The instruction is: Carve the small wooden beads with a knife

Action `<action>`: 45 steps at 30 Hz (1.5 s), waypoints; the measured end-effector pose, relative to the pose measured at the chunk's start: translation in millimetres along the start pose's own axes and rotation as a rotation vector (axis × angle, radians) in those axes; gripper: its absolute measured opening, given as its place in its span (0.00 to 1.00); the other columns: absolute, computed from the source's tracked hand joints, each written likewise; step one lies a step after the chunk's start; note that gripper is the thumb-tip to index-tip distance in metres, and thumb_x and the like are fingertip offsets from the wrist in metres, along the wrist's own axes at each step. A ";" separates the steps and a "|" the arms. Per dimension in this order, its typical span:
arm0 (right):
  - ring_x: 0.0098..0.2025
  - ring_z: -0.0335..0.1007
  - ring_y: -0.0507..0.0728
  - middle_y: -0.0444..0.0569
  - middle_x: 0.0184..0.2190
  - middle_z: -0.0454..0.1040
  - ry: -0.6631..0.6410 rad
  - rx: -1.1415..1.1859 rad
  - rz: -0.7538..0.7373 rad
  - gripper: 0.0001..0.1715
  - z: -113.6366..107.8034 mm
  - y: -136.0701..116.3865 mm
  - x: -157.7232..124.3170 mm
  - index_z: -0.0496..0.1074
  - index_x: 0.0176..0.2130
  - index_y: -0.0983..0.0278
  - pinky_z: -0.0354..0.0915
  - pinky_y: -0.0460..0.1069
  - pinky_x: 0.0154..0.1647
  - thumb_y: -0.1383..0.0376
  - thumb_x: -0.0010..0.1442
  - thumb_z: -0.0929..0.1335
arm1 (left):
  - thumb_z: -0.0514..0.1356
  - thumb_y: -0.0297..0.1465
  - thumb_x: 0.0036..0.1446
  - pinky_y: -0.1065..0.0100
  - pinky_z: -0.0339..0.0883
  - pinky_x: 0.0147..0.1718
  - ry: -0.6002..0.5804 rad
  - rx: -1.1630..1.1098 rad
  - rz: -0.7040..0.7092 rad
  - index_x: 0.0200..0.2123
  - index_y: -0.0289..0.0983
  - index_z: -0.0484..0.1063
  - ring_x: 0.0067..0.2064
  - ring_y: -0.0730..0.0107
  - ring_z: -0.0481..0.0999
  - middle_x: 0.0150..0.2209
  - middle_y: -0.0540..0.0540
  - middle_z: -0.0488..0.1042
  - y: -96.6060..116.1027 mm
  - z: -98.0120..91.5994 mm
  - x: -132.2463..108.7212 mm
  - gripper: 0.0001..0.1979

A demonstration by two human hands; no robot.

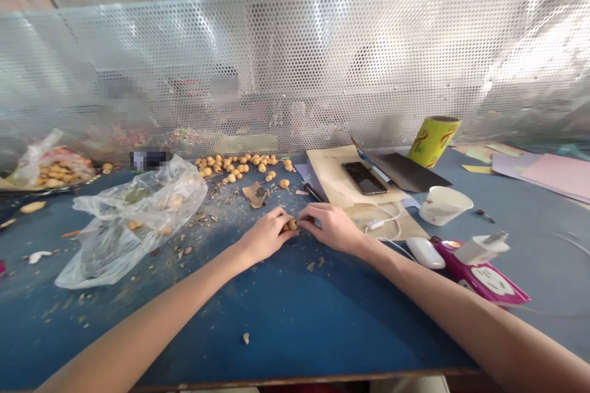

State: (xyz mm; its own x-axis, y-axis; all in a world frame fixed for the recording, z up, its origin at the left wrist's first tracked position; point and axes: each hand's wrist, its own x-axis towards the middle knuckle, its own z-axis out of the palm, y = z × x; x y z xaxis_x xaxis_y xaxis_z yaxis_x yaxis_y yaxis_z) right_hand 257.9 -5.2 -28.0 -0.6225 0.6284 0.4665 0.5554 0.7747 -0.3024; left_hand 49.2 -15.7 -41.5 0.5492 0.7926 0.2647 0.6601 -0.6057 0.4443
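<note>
Gourd [292,225], one, pinched in left hand [266,234] mid-frame; right hand [334,227] curled, grip unclear; two left-side bags [104,261] hold more.

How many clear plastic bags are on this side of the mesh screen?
2. One crumpled bag lies left of the left hand; another bag, holding tan pieces, is at the far left near the screen. Others may be hidden.

A blue table [322,331] leaves room at near center; a plastic bag [106,242] blocks left, a cup [445,206] right, a metal screen [295,31] behind.
</note>
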 end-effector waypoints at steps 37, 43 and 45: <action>0.33 0.72 0.54 0.49 0.32 0.76 -0.081 -0.008 -0.089 0.09 -17.5 5.1 -2.8 0.72 0.38 0.63 0.65 0.48 0.36 0.64 0.67 0.63 | 0.55 0.39 0.65 0.63 0.68 0.43 0.049 -0.118 0.055 0.40 0.39 0.72 0.39 0.66 0.73 0.41 0.45 0.69 2.2 0.8 -7.0 0.11; 0.33 0.71 0.54 0.49 0.32 0.75 -0.109 -0.017 -0.104 0.08 -15.7 4.8 -1.1 0.71 0.37 0.63 0.65 0.48 0.36 0.65 0.67 0.63 | 0.57 0.38 0.64 0.63 0.68 0.44 0.074 -0.113 0.071 0.39 0.38 0.73 0.40 0.66 0.73 0.40 0.46 0.69 -0.1 0.9 -6.3 0.10; 0.33 0.71 0.54 0.49 0.32 0.75 -0.115 -0.010 -0.095 0.08 -17.8 5.6 -1.2 0.71 0.37 0.63 0.65 0.48 0.37 0.65 0.67 0.63 | 0.57 0.39 0.63 0.64 0.68 0.44 0.071 -0.121 0.061 0.39 0.38 0.74 0.41 0.66 0.73 0.41 0.46 0.70 -0.7 1.1 -6.1 0.11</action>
State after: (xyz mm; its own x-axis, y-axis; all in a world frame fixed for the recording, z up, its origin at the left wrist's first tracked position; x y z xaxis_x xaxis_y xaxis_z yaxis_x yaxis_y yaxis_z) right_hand 271.6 -2.9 -15.4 -0.7313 0.5570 0.3936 0.4966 0.8304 -0.2526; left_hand 45.9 -20.2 -44.4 0.5460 0.7600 0.3525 0.5578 -0.6437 0.5240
